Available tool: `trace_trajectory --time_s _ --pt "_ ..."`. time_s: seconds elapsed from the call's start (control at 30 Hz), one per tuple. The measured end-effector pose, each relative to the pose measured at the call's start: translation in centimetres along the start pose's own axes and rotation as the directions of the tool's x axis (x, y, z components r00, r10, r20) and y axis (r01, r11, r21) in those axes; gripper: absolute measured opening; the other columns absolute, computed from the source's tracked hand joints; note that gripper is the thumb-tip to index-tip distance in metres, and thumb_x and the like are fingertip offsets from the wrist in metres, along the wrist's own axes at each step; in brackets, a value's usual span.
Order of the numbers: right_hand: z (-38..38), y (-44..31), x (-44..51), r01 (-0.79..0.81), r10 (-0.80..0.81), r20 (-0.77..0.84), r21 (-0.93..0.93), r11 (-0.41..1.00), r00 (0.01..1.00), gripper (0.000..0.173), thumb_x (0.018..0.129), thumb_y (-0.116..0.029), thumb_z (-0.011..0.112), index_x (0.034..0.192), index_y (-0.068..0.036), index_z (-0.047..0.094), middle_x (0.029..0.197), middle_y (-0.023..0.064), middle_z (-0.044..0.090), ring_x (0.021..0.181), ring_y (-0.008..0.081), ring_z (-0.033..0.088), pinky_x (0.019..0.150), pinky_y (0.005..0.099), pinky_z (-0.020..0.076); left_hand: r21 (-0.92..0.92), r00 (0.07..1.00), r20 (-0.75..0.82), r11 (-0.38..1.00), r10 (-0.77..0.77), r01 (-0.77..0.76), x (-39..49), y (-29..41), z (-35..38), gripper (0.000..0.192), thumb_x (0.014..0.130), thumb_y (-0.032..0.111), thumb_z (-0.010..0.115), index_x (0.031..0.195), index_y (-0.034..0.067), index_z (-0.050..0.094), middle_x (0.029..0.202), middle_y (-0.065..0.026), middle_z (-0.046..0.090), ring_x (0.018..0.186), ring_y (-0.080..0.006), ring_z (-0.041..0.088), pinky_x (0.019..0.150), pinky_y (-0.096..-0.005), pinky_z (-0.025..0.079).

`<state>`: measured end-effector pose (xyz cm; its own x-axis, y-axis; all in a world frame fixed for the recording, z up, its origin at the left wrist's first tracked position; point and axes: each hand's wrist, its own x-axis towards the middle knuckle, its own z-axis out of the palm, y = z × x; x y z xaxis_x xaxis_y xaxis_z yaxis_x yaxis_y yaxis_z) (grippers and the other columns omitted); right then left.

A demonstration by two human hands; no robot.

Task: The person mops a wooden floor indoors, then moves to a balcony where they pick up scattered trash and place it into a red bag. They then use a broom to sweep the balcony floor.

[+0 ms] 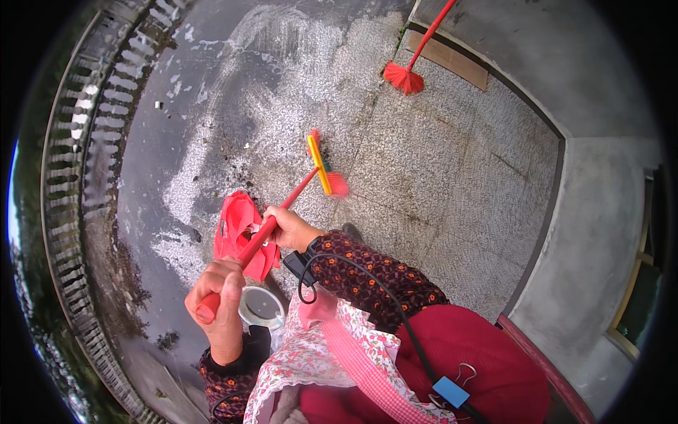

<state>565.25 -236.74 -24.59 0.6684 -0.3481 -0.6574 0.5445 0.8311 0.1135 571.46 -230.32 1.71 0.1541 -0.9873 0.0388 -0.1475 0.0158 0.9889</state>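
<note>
A broom with a red handle and a yellow head (319,165) with red and green bristles rests on the wet paving, its bristles slightly blurred. My left hand (220,299) is closed around the top end of the handle. Further down the same handle, my right hand (288,228) grips it, nearer the head. Beneath the handle lies a crumpled red plastic bag (231,222) on the ground. Beside my left hand, close to my apron, stands a white bucket (244,307), partly hidden. Dark bits of dirt (238,172) are scattered left of the broom head.
At the upper right, a second red broom (404,78) touches the paving near a flat brown board (450,61) along the wall base. A stone balustrade (74,143) borders the left side. A grey wall (588,212) stands to the right. Puddled water (153,185) covers much of the left floor.
</note>
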Motion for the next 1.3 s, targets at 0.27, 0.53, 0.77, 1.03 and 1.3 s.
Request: trace_trajectory --time_s 0.27,0.53,0.77,1.03,1.3 --pt "9.9 -1.3 -3.2 0.116 -0.126 0.163 0.074 0.991 0.979 0.013 0.088 -0.018 0.063 0.086 -0.008 0.056 0.076 0.0037 0.060 0.064 0.0172 0.059 0.056 0.0314 0.0537 -0.088 0.915 0.138 0.925 0.380 -0.371 3.9 5.0 -2.2 0.045 0.094 0.028 0.062 0.060 0.009 0.040 0.054 0.0000 0.041 0.048 -0.0154 0.039 0.055 -0.0342 0.041" --pt "4.9 -4.3 7.3 -0.054 0.052 -0.138 -0.012 0.998 0.989 0.022 0.092 -0.020 0.055 0.072 -0.011 0.049 0.064 0.0009 0.051 0.050 0.0119 0.045 0.042 0.0250 0.0370 -0.162 0.999 -0.002 0.986 -0.042 0.041 10.6 -5.1 -5.6 0.036 0.091 0.004 0.054 0.059 0.007 0.036 0.058 -0.0017 0.044 0.056 -0.0139 0.043 0.059 -0.0315 0.039" --pt "14.0 -6.4 18.1 -0.045 0.052 0.097 -0.073 0.996 0.994 0.016 0.084 -0.010 0.063 0.076 -0.010 0.049 0.064 0.0017 0.051 0.053 0.0128 0.049 0.047 0.0246 0.0425 0.275 0.937 0.244 0.908 0.251 -0.315 16.9 -4.7 -7.7 0.033 0.079 0.005 0.072 0.062 0.003 0.044 0.059 -0.0070 0.046 0.051 -0.0210 0.046 0.053 -0.0324 0.039" --pt "18.2 -15.4 15.4 0.348 -0.348 0.030 -0.016 0.937 0.937 0.028 0.089 -0.033 0.071 0.086 -0.012 0.054 0.072 0.0035 0.061 0.064 0.0187 0.064 0.057 0.0335 0.0566 -0.266 0.963 -0.028 0.927 0.267 -0.265 25.8 -7.1 -11.7 0.039 0.098 0.016 0.052 0.062 0.006 0.040 0.057 -0.0023 0.042 0.056 -0.0167 0.044 0.070 -0.0395 0.046" --pt "14.5 -25.7 21.0 0.267 -0.270 -0.181 -0.043 0.963 0.946 0.013 0.090 -0.013 0.058 0.081 -0.010 0.049 0.068 0.0015 0.052 0.060 0.0162 0.056 0.055 0.0328 0.0529 -0.401 0.993 -0.102 0.916 -0.061 0.015 35.3 -13.7 -5.8 0.035 0.095 0.006 0.054 0.063 0.008 0.041 0.064 -0.0022 0.047 0.063 -0.0156 0.045 0.083 -0.0414 0.045"
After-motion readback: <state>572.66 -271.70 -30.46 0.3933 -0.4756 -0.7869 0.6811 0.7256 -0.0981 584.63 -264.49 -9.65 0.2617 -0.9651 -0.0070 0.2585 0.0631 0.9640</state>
